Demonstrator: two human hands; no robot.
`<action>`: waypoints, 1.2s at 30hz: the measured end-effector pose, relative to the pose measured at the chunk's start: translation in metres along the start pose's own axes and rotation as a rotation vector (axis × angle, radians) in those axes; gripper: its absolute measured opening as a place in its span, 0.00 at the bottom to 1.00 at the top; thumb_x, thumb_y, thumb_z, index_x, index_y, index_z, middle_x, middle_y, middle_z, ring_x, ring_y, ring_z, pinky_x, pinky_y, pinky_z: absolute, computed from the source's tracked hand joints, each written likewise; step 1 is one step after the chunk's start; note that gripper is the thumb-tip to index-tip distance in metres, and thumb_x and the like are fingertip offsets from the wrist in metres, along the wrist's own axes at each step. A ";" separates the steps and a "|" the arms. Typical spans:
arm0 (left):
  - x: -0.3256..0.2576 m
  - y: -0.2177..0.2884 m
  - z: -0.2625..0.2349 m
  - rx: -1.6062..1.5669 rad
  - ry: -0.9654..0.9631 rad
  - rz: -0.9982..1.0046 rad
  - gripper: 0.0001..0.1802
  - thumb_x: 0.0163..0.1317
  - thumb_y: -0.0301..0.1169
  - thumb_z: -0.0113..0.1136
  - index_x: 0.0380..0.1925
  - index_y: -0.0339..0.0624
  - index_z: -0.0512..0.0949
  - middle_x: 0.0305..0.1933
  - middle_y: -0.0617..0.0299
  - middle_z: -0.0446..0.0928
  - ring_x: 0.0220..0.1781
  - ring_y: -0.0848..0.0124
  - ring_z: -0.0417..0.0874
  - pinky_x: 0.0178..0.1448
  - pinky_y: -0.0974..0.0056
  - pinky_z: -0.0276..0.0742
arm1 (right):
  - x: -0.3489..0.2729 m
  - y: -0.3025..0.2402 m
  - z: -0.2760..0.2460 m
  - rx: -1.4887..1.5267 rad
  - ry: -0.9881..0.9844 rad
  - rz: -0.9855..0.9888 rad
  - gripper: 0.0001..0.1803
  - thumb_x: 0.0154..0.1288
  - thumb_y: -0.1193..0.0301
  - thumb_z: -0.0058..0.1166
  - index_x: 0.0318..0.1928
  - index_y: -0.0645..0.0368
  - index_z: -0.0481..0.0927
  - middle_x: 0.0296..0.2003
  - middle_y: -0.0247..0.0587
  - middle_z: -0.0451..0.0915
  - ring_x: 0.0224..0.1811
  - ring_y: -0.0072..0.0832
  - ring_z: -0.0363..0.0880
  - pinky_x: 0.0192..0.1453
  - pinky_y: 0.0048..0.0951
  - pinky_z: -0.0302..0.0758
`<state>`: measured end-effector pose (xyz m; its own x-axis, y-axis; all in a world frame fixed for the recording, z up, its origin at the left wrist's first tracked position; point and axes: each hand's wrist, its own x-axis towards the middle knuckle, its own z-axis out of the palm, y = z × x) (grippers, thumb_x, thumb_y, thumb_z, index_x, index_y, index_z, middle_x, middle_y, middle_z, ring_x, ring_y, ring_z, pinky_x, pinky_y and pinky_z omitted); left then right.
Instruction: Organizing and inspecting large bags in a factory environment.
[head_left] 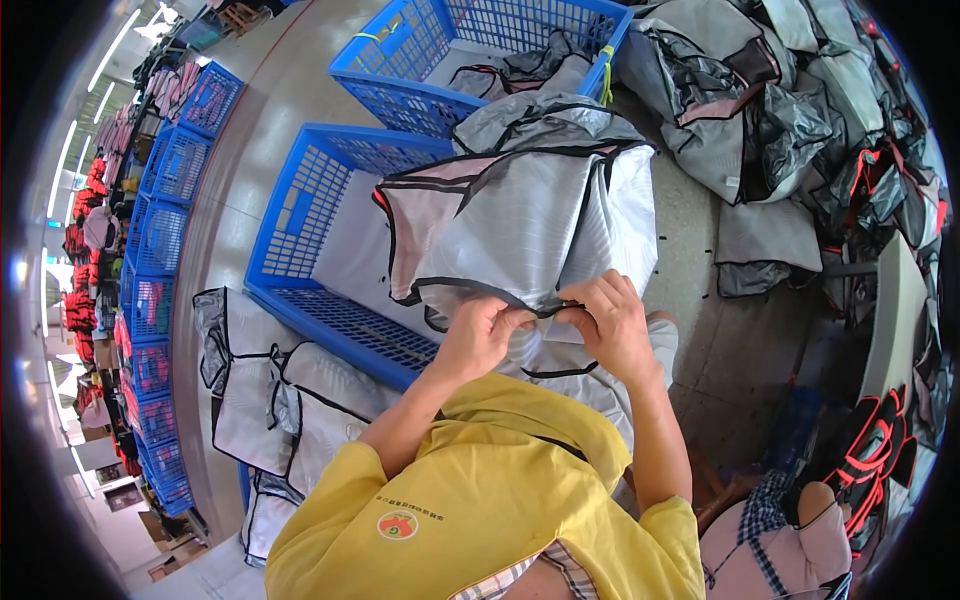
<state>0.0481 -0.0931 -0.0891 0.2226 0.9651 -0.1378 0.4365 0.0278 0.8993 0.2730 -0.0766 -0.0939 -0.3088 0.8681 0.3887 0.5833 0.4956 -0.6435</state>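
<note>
Pinching the black-bound edge between thumb and fingers, our left hand (478, 338) and right hand (612, 325) are nearly touching — both closed on the silver-grey fabric piece (510, 230), which spreads from them toward twelve o'clock. It covers part of a blue crate (335, 325) at ten o'clock from our view's middle — similar pieces (760, 120) are heaped at two o'clock.

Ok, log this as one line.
left hand: pinching black edging; right hand: same edging; gray fabric: partly hiding nearer blue crate
</note>
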 end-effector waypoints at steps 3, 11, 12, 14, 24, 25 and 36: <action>0.002 -0.002 0.000 -0.015 -0.017 0.005 0.10 0.71 0.28 0.60 0.37 0.33 0.87 0.32 0.52 0.87 0.31 0.64 0.87 0.38 0.62 0.78 | 0.003 0.005 -0.002 0.060 -0.010 -0.069 0.15 0.52 0.73 0.73 0.41 0.56 0.83 0.33 0.33 0.82 0.37 0.38 0.78 0.43 0.38 0.73; 0.006 0.009 -0.005 -0.023 -0.062 -0.035 0.11 0.71 0.29 0.60 0.38 0.33 0.87 0.32 0.53 0.87 0.32 0.65 0.87 0.39 0.62 0.78 | -0.010 0.003 0.012 0.571 -0.191 0.426 0.13 0.66 0.73 0.68 0.49 0.60 0.82 0.35 0.37 0.82 0.39 0.27 0.79 0.44 0.30 0.77; 0.007 0.009 -0.006 -0.021 -0.073 -0.039 0.11 0.71 0.29 0.60 0.38 0.33 0.87 0.32 0.53 0.87 0.33 0.65 0.87 0.40 0.63 0.79 | -0.014 0.003 0.016 0.571 -0.191 0.426 0.13 0.66 0.73 0.68 0.49 0.60 0.82 0.35 0.37 0.82 0.39 0.27 0.79 0.44 0.30 0.77; 0.007 0.008 -0.006 -0.021 -0.084 -0.042 0.11 0.71 0.29 0.60 0.38 0.33 0.87 0.32 0.53 0.87 0.33 0.65 0.88 0.40 0.63 0.79 | -0.024 0.008 0.024 0.927 -0.088 0.447 0.14 0.71 0.70 0.66 0.51 0.63 0.80 0.36 0.33 0.81 0.40 0.18 0.77 0.47 0.25 0.76; 0.005 -0.004 -0.005 -0.288 -0.045 -0.124 0.12 0.73 0.30 0.62 0.39 0.29 0.86 0.35 0.56 0.89 0.37 0.74 0.87 0.43 0.68 0.79 | -0.029 -0.010 0.016 0.398 -0.001 0.399 0.14 0.66 0.76 0.69 0.49 0.64 0.81 0.36 0.41 0.85 0.36 0.24 0.84 0.42 0.27 0.80; 0.005 -0.002 -0.005 -0.268 -0.055 -0.126 0.12 0.73 0.30 0.62 0.40 0.29 0.86 0.35 0.56 0.89 0.36 0.74 0.87 0.43 0.68 0.79 | -0.030 -0.013 0.015 0.362 -0.018 0.384 0.15 0.65 0.76 0.70 0.49 0.64 0.81 0.36 0.42 0.85 0.36 0.25 0.85 0.42 0.27 0.80; 0.003 0.000 -0.001 -0.105 -0.020 -0.022 0.14 0.70 0.33 0.64 0.36 0.29 0.86 0.31 0.54 0.88 0.31 0.72 0.86 0.37 0.66 0.78 | -0.020 -0.021 0.015 0.160 0.039 0.230 0.11 0.64 0.71 0.69 0.45 0.58 0.83 0.33 0.43 0.84 0.32 0.39 0.85 0.35 0.36 0.80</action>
<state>0.0477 -0.0900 -0.0894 0.2316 0.9587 -0.1649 0.3482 0.0765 0.9343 0.2556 -0.1038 -0.0981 -0.1507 0.9582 0.2433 0.5074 0.2862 -0.8128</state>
